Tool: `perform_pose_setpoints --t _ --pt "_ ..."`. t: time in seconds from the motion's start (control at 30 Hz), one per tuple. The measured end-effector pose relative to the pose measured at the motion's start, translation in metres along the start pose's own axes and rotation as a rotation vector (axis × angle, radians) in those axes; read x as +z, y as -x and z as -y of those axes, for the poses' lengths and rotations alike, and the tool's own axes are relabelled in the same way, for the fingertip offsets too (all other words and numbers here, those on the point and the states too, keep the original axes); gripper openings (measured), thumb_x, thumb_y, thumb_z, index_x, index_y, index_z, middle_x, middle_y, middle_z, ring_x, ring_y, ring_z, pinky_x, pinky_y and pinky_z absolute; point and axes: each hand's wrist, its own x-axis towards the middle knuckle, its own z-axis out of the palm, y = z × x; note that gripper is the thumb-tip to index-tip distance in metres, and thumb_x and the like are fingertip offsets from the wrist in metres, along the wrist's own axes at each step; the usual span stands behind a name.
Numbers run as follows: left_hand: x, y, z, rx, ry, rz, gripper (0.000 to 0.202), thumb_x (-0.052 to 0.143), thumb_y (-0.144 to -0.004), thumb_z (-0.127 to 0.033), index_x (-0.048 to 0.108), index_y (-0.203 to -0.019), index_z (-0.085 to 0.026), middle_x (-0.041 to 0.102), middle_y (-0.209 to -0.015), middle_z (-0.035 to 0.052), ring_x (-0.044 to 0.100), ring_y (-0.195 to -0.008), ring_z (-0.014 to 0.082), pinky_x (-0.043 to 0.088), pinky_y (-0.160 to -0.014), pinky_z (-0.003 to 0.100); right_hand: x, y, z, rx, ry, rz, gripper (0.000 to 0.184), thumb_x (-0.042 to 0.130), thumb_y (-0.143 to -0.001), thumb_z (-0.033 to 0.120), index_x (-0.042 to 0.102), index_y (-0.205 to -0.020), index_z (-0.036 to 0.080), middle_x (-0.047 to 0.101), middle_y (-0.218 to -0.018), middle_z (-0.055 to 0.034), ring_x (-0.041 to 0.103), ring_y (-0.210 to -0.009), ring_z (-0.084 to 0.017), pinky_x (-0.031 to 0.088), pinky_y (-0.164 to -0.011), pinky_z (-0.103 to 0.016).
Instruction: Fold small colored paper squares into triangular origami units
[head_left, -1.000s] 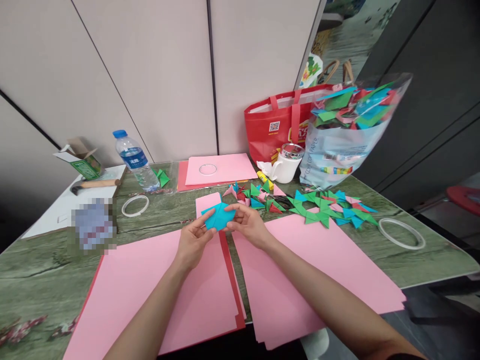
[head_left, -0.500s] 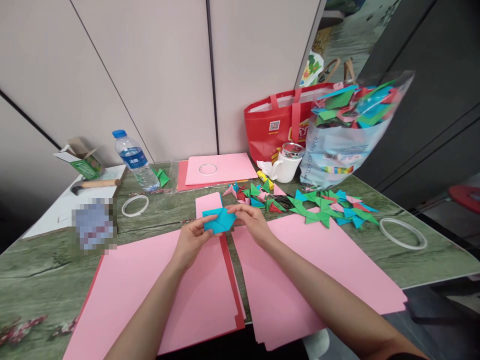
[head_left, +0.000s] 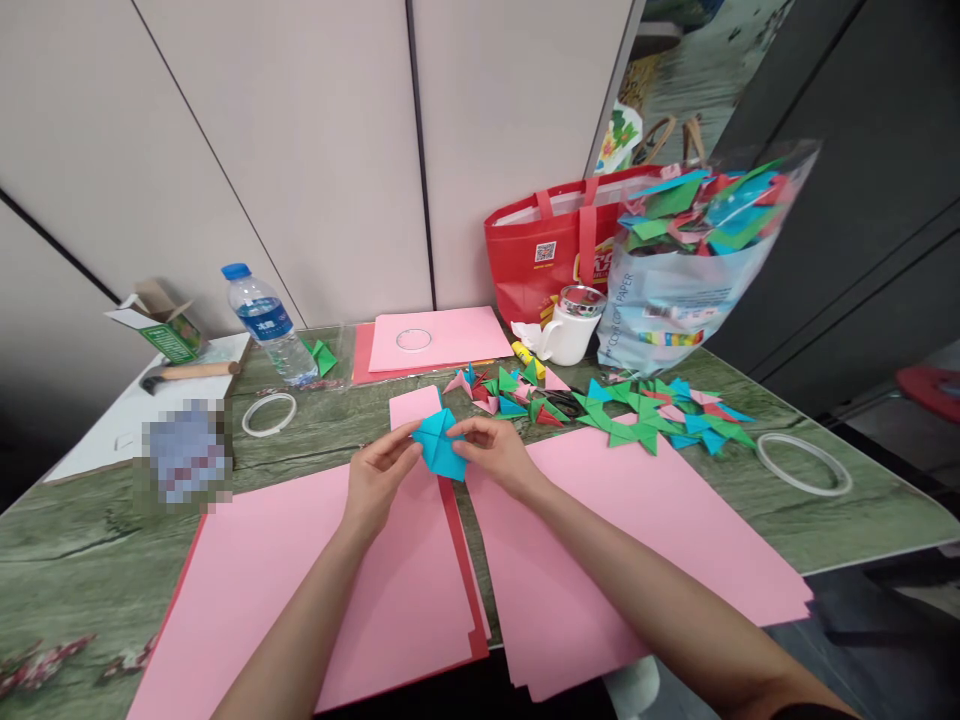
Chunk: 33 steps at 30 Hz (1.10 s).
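Observation:
A small piece of folded blue paper (head_left: 442, 445) with crease lines is held up between my two hands. My left hand (head_left: 377, 478) pinches its left edge. On its right side, the fingers of my right hand (head_left: 499, 455) close on the paper. Beneath my left arm lies a stack of pink paper (head_left: 405, 600) with red sheets at its edge. A second pink stack (head_left: 622, 530) lies under my right arm. Just behind the blue piece is a smaller pink sheet (head_left: 412, 402).
Folded paper pieces (head_left: 517, 390) and green paper rings (head_left: 626, 430) lie behind my right hand. Farther back stand a white mug (head_left: 574, 330), a bag of folded paper (head_left: 667, 300) and a red tote bag (head_left: 517, 250). A water bottle (head_left: 262, 320) and hammer (head_left: 191, 372) are at left.
The blue paper has been turned in my hands, from lying wide to standing with a corner up and another pointing down. My right hand has shifted its grip on it.

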Motion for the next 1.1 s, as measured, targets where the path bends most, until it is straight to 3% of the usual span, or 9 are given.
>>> perform_pose_setpoints --t 0.17,0.33,0.43,0.57,0.73,1.1 --pt "0.0 0.0 0.007 -0.092 0.052 0.065 0.033 0.069 -0.064 -0.027 0.068 -0.095 -0.018 0.069 -0.085 0.0062 0.061 -0.075 0.0187 0.048 -0.067 0.029 0.003 0.001 0.001 -0.043 0.02 0.032 0.014 0.061 -0.066 0.019 0.066 -0.079 0.016 0.062 -0.083 -0.0047 0.059 -0.079 -0.018 0.048 -0.072 -0.032" --pt "-0.002 -0.003 0.008 -0.141 0.191 0.007 0.029 0.071 -0.061 -0.024 0.07 -0.089 -0.018 0.068 -0.07 0.0023 0.056 -0.061 0.012 0.044 -0.058 0.024 0.004 0.003 0.0 -0.071 0.04 0.145 0.025 0.049 -0.07 0.01 0.067 -0.085 0.021 0.053 -0.097 -0.005 0.056 -0.082 -0.016 0.052 -0.065 -0.029" --pt "-0.002 -0.003 0.005 -0.148 0.217 -0.03 0.029 0.072 -0.06 -0.024 0.07 -0.088 -0.017 0.067 -0.068 0.0022 0.054 -0.058 0.0107 0.043 -0.057 0.024 0.003 0.004 -0.002 -0.132 0.123 0.189 0.03 0.051 -0.068 0.007 0.066 -0.088 0.023 0.051 -0.097 -0.0045 0.056 -0.083 -0.016 0.052 -0.065 -0.029" --pt "-0.001 -0.002 0.002 -0.166 0.195 -0.022 0.036 0.075 -0.056 -0.022 0.069 -0.09 -0.016 0.068 -0.072 0.0046 0.058 -0.065 0.015 0.045 -0.062 0.027 0.001 0.006 0.002 -0.165 0.23 0.196 0.024 0.065 -0.064 0.012 0.066 -0.085 0.023 0.051 -0.092 -0.0033 0.055 -0.077 -0.014 0.052 -0.066 -0.029" --pt "0.0 0.0 -0.001 -0.174 0.197 0.01 0.04 0.076 -0.055 -0.023 0.068 -0.093 -0.016 0.07 -0.078 0.0063 0.061 -0.072 0.0177 0.047 -0.068 0.03 -0.001 0.006 0.011 -0.144 0.198 0.238 0.025 0.072 -0.059 0.021 0.066 -0.084 0.022 0.048 -0.095 -0.003 0.055 -0.075 -0.013 0.053 -0.064 -0.028" --pt "-0.001 0.0 0.002 -0.157 0.164 0.058 0.047 0.076 -0.054 -0.02 0.065 -0.1 -0.017 0.07 -0.079 0.0049 0.063 -0.073 0.0177 0.049 -0.07 0.031 -0.004 0.004 0.009 -0.179 0.234 0.246 0.018 0.074 -0.057 0.027 0.068 -0.073 0.021 0.049 -0.089 -0.0027 0.055 -0.076 -0.014 0.052 -0.062 -0.027"
